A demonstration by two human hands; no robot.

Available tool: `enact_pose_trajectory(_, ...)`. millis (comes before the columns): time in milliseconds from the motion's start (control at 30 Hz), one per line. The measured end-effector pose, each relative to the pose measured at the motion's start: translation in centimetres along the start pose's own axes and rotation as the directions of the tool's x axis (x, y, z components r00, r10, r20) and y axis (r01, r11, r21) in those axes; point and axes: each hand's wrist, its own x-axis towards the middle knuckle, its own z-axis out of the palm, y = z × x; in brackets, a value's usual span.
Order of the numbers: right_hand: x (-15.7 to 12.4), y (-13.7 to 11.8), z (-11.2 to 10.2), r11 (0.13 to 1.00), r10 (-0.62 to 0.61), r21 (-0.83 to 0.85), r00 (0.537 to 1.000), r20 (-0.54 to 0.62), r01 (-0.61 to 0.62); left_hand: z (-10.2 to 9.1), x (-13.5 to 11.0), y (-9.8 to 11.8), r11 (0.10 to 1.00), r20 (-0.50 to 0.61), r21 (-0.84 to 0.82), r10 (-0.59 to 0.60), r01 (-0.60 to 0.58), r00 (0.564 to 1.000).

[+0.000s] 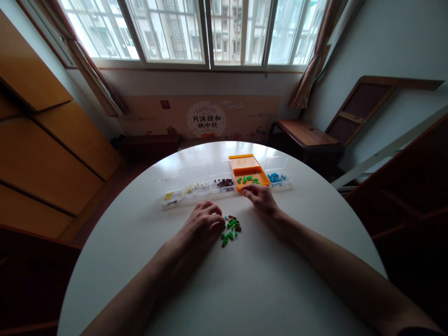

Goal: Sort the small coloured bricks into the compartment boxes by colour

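Note:
A small pile of building bricks (pixel 230 228), mostly green with some brown, yellow and blue, lies on the white table. My left hand (pixel 206 217) rests at the pile's left edge, its fingers curled down; whatever its fingertips hold is hidden. At the front rim of the open orange box (pixel 262 179) is my right hand (pixel 259 197), fingers pressed together in a pinch. What they hold, if anything, is too small to make out. Several green bricks (pixel 247 179) lie inside that box.
Clear open boxes stand in a row: one with yellow pieces (pixel 168 196), one with pale pieces (pixel 194 187), one with dark brown pieces (pixel 224 183) and one with blue pieces (pixel 276 178). The round table (pixel 224 289) ends before a wooden stool (pixel 308 133) and a window.

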Motion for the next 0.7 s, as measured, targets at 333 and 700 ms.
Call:
enact_pose_trajectory(333,-2.3,-3.3,1.3,0.987,-0.14,0.132,0.872,0.47,0.088,0.0,0.2,0.6,0.988,-0.294,0.155,0.062,-0.016,0.954)
enact_pose_trajectory(700,-2.0,-3.3,1.2,0.984,-0.174,0.029,0.942,0.288,0.173,-0.1,0.0,0.8,0.984,-0.398,0.178,0.054,0.019,0.916)
